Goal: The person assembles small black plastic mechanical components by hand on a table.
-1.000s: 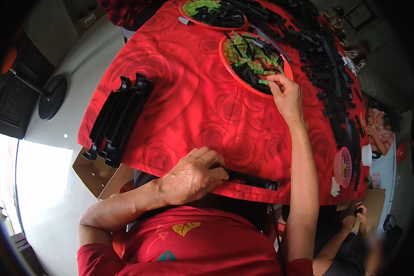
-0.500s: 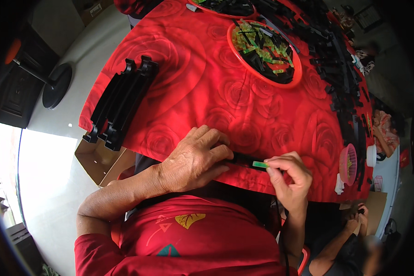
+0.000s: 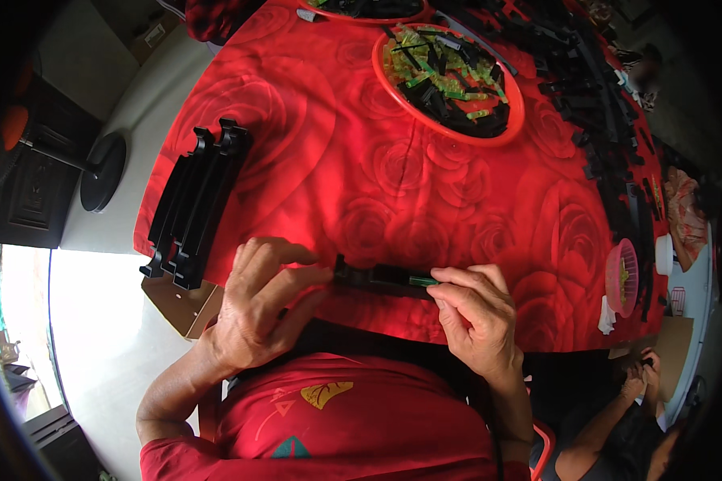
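Note:
A black plastic part (image 3: pixel 369 277), long and narrow, lies near the table's front edge between my hands. At its right end sits a small green strip (image 3: pixel 423 281), and the thumb and fingers of my right hand (image 3: pixel 481 317) are pinched on it. My left hand (image 3: pixel 269 303) is beside the part's left end, fingers apart and bent, with nothing visible in them. At the table's left edge several long black curved plastic parts (image 3: pixel 196 200) lie side by side.
On the red rose-patterned tablecloth (image 3: pixel 297 176) stands a red-rimmed tray (image 3: pixel 515 120) of green and black pieces. Many black parts (image 3: pixel 578 112) are heaped at the right, near a pink basket (image 3: pixel 622 276). A co-worker's hands (image 3: pixel 642 373) show at lower right; a cardboard box (image 3: pixel 180 305) is below the left edge.
My left hand has moved left off the black part, its fingers spreading, so more of the part shows. My right hand has shifted slightly left with the green strip, now at the part's end.

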The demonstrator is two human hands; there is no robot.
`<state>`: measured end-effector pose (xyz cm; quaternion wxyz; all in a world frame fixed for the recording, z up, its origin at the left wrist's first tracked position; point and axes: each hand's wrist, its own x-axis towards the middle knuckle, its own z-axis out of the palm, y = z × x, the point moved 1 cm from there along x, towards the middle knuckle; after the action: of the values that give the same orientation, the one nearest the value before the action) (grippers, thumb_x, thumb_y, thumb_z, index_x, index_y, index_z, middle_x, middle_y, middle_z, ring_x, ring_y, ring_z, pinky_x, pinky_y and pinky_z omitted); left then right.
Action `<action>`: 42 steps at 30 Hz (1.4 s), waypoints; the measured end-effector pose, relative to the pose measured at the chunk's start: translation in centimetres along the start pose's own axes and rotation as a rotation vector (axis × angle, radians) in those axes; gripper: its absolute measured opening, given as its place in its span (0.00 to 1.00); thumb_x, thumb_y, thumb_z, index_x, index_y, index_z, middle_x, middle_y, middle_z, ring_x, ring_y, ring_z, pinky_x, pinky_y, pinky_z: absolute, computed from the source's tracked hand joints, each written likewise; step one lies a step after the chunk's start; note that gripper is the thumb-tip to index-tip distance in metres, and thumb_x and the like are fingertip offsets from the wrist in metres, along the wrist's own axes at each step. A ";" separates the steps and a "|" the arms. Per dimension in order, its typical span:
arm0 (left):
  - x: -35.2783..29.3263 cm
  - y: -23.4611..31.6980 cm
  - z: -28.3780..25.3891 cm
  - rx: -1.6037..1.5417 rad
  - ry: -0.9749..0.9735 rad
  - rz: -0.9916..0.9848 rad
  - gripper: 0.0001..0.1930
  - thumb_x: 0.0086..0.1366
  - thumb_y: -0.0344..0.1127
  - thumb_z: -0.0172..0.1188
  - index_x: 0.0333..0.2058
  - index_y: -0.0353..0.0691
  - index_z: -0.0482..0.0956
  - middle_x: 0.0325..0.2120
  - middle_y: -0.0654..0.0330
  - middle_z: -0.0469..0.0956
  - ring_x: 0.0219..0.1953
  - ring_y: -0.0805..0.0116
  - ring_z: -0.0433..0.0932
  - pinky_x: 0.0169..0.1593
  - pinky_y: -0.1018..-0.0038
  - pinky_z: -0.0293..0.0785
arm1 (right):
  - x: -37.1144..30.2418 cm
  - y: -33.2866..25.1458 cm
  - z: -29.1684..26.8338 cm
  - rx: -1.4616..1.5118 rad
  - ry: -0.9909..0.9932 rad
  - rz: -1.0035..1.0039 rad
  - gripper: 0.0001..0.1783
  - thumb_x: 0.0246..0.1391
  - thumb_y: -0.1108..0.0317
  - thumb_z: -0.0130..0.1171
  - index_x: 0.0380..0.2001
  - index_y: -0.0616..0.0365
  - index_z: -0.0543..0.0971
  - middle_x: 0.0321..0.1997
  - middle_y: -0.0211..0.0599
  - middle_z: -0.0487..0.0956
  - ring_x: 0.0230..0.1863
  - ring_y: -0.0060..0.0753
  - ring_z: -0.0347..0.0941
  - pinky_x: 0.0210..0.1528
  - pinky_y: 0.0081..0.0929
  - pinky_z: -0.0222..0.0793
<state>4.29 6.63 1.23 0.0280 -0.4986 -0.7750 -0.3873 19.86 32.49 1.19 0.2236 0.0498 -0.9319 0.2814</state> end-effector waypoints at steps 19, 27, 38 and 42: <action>-10.9 -3.8 -6.1 0.266 0.309 -0.364 0.21 0.66 0.27 0.60 0.57 0.32 0.79 0.52 0.42 0.78 0.54 0.46 0.76 0.59 0.53 0.71 | -16.4 -1.2 -4.5 0.238 0.328 0.891 0.08 0.61 0.80 0.62 0.42 0.66 0.85 0.32 0.38 0.86 0.34 0.24 0.81 0.40 0.23 0.75; -5.2 -4.1 -5.0 0.604 -0.010 -0.315 0.38 0.54 0.48 0.78 0.63 0.40 0.79 0.54 0.55 0.79 0.55 0.49 0.74 0.61 0.53 0.67 | -18.0 -0.1 -4.0 0.410 0.465 1.058 0.09 0.67 0.71 0.64 0.45 0.65 0.84 0.36 0.38 0.86 0.34 0.24 0.80 0.41 0.23 0.76; 0.2 -5.7 -5.2 0.645 0.155 -0.564 0.24 0.65 0.45 0.74 0.51 0.35 0.79 0.37 0.52 0.75 0.40 0.49 0.78 0.41 0.56 0.76 | -17.9 -0.7 -3.8 0.217 0.195 0.773 0.10 0.71 0.77 0.61 0.50 0.72 0.83 0.45 0.57 0.87 0.43 0.42 0.87 0.50 0.44 0.88; 1.2 -5.7 -5.1 0.724 0.194 -0.647 0.26 0.67 0.47 0.72 0.53 0.34 0.74 0.44 0.48 0.73 0.42 0.50 0.79 0.37 0.54 0.78 | -17.4 -1.2 -4.2 0.311 0.209 0.814 0.10 0.71 0.77 0.60 0.50 0.72 0.83 0.45 0.57 0.87 0.44 0.42 0.87 0.51 0.44 0.88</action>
<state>-2.59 3.16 1.97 0.1496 -0.1525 -0.9687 -0.1268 37.30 33.18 -2.79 0.1777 -0.3165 -0.7946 0.4867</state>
